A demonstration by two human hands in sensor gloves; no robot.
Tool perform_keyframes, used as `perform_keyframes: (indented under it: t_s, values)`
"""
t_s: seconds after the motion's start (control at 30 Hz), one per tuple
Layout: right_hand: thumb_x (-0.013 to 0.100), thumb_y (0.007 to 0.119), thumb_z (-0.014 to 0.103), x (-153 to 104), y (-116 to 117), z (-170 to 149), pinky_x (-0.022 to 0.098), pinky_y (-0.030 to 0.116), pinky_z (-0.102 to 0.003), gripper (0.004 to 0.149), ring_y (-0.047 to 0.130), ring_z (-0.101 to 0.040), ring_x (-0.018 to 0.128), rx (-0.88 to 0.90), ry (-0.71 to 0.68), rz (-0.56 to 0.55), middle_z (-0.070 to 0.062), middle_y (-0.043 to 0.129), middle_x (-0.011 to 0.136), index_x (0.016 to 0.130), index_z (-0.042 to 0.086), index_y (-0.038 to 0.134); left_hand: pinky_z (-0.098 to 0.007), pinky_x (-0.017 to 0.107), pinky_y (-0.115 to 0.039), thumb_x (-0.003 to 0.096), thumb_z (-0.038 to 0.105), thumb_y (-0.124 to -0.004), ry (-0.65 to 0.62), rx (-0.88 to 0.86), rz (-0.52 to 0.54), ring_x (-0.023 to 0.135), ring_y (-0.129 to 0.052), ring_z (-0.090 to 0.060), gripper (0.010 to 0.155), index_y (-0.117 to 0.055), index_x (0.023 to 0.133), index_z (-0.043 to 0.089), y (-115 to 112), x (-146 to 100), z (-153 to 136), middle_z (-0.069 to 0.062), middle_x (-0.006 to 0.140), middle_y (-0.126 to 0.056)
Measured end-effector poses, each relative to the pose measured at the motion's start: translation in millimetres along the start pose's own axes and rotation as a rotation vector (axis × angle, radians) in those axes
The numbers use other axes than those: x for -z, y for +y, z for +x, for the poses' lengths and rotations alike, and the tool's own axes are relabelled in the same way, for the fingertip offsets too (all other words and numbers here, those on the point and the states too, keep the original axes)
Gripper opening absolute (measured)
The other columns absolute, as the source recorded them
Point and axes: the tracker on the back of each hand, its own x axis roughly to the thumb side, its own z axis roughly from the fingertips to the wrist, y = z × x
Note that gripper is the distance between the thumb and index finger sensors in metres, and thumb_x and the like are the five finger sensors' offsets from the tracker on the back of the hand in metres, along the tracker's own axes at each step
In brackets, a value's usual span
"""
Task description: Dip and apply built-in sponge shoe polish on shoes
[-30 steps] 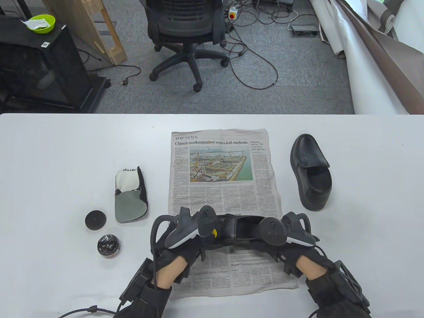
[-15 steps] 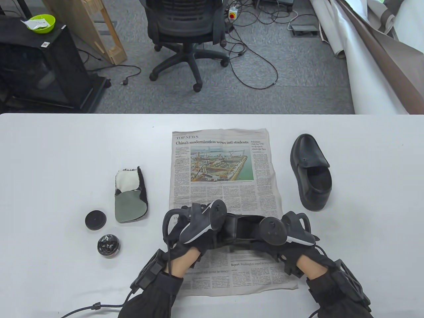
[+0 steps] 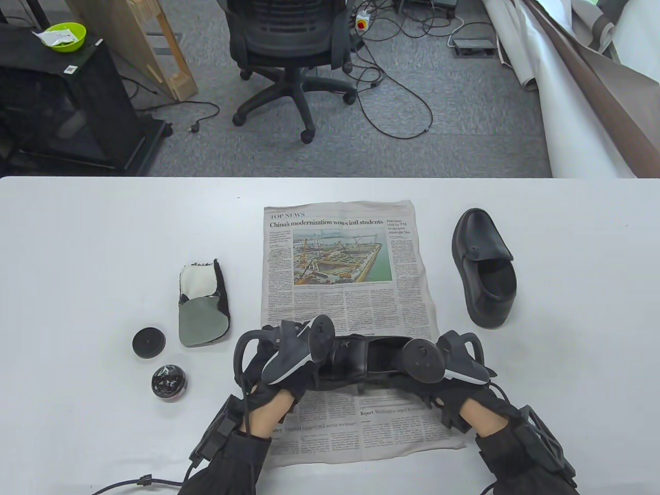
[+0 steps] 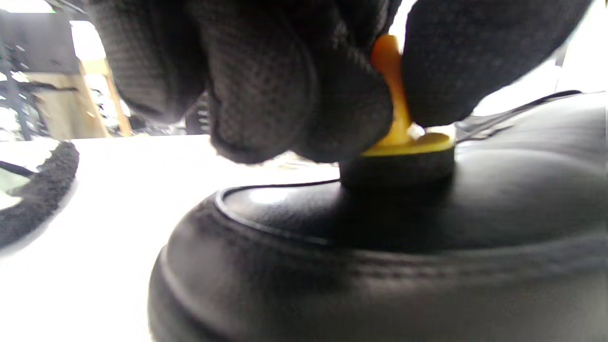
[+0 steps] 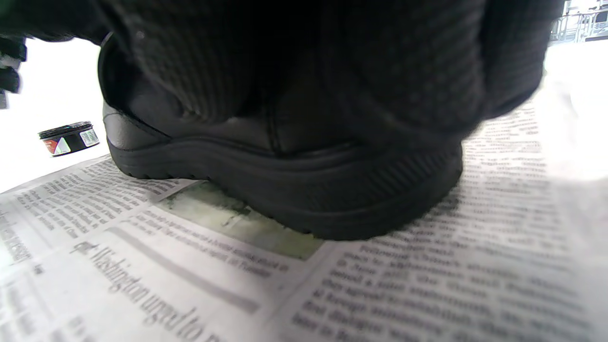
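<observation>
Left of newspaper (image 3: 345, 268): mitt (image 3: 202, 304), tin (image 3: 168, 382).

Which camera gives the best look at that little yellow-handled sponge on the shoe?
The left wrist view: the sponge applicator fills the frame, pinched by the left hand and pressed on the shoe. The table view hides it under that hand; the right wrist view misses it.
</observation>
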Motion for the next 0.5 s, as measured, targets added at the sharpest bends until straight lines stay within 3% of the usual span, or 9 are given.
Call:
perform_keyframes:
  t_s: [0.27, 0.5]
  values:
    - [0.034, 0.085, 0.052, 0, 0, 1, 0.048, 0.087, -0.041, 0.042, 0.1, -0.009, 0.02, -0.006, 0.006, -0.003, 0.001, 0.09, 0.058, 0.066, 0.027, 0.094, -0.045, 0.056, -0.086, 0.0385, 0.052, -0.095, -0.147, 0.005, -0.064, 0.048, -0.107, -0.015, 0.049, -0.089, 0.079, 0.025, 6, -21, 25, 0.002, 0.06, -0.108]
    - [0.034, 0.085, 0.052, 0, 0, 1, 0.048, 0.087, -0.041, 0.041, 0.1, -0.009, 0.02, -0.002, -0.008, -0.001, 0.001, 0.09, 0.058, 0.067, 0.028, 0.094, -0.045, 0.055, -0.086, 0.0396, 0.052, -0.093, -0.152, -0.056, 0.088, 0.048, -0.107, -0.015, 0.048, -0.089, 0.079, 0.024, 4, -23, 38, 0.002, 0.059, -0.108]
